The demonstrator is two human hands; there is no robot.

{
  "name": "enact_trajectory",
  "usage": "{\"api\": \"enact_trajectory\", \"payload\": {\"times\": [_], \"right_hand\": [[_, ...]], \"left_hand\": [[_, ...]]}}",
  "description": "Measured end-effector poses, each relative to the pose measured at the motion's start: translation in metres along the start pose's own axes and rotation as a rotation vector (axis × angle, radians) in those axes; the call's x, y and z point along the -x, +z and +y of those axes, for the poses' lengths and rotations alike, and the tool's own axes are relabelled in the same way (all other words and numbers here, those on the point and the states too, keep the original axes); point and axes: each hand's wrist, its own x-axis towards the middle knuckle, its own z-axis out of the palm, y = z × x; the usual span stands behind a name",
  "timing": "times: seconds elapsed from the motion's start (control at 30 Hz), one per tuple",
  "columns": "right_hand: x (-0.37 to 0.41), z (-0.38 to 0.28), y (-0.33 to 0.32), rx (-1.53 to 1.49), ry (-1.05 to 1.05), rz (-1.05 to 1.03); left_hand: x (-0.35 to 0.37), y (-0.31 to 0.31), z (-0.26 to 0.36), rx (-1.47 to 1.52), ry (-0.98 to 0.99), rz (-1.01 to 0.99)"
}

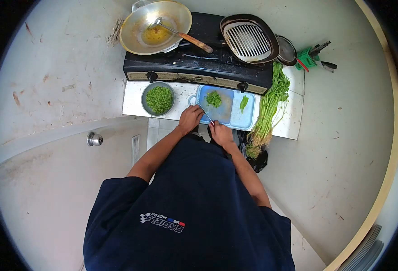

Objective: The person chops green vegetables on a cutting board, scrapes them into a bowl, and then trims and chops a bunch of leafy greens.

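Observation:
My right hand (221,134) is closed around the handle of a knife (205,114) at the near edge of a blue cutting board (243,120). The blade points up and left across the board's near left corner. My left hand (190,118) is at that corner, its fingers bent and pressed together close beside the blade; whatever is under them is hidden. A small heap of chopped greens (214,99) lies on the board's left part, and a few whole leaves (243,103) lie on its right. Left of the board stands a grey bowl (144,102) full of chopped greens.
Behind the board is a black gas stove (199,67) bearing a wok (131,36) with a ladle (196,43) and a grill pan (273,45). Rooted leafy greens (271,106) hang over the counter's front edge. A green basket (305,58) holds knives at the right.

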Motion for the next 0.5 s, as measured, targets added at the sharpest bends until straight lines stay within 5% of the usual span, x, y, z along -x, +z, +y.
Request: {"api": "enact_trajectory", "payload": {"times": [0.5], "right_hand": [[0.008,-0.001,0.005,-0.057,0.064,0.067]], "left_hand": [[0.007,0.001,-0.003,-0.011,0.001,0.020]]}}
